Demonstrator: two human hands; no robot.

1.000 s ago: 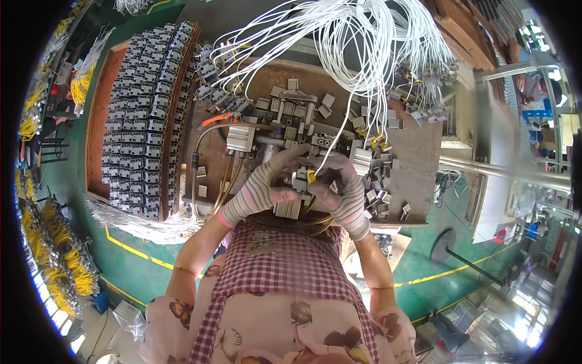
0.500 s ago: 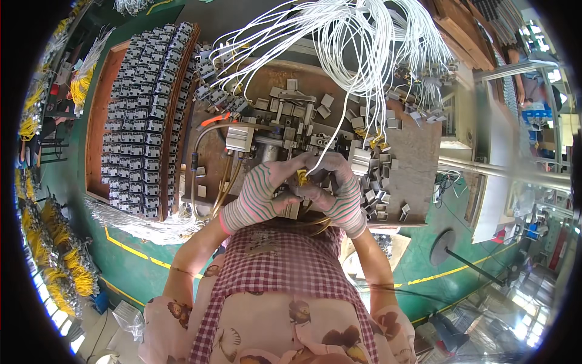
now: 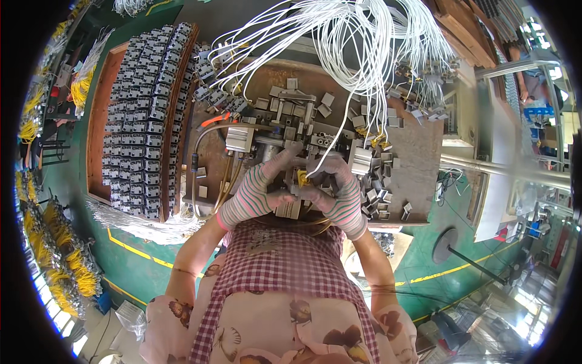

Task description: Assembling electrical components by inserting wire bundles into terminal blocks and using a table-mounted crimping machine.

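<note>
Both my hands wear striped knit gloves and work at a metal fixture (image 3: pixel 290 209) in the middle of the bench. My left hand (image 3: pixel 259 185) is open beside it, its fingers reaching up over the metalwork and the thumb lower down, apart from them. My right hand (image 3: pixel 335 191) is closed round the yellow end piece (image 3: pixel 303 178) of a white cable (image 3: pixel 330 148), which runs up to a hanging bundle (image 3: pixel 348 51). The right fingertips are partly hidden. A metal cylinder (image 3: pixel 268 149) lies just beyond my left hand.
A wooden tray (image 3: pixel 97 145) full of small black-and-grey blocks stands at left. Loose grey metal pieces (image 3: pixel 379 182) lie right of the fixture, more beyond it. Hoses (image 3: pixel 197 142) and an orange-handled tool (image 3: pixel 215 119) are at the left of the bench (image 3: pixel 415 182).
My left hand has opened; its fingers have moved up and away from the yellow end piece, which shows more clearly. My right hand has stayed almost in place.
</note>
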